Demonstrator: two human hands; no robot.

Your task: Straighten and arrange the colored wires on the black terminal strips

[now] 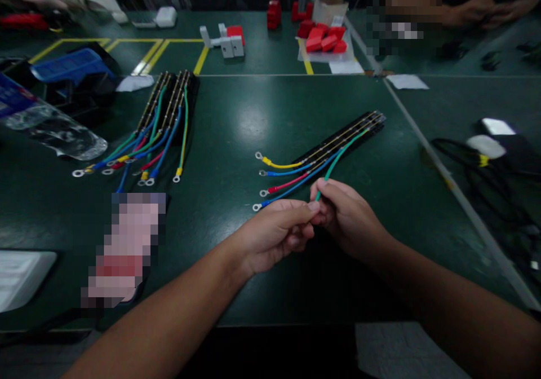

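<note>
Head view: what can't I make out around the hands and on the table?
In the head view:
Green wire, lower end: hidden by the grip of left hand and right hand.
Plastic bottle: cut off by the left edge.
Phone screen: pixelated.
Co-worker's hands: blurred; anything held is unclear.

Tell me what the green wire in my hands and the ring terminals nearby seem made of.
Green wire: probably plastic insulation, satin, given its even color and smooth curve; core hidden. Ring terminals: likely metal, slightly shiny, from their silvery look.

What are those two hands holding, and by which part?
The green wire, pinched toward its near end by both the left hand and right hand; its tip is hidden.
</note>
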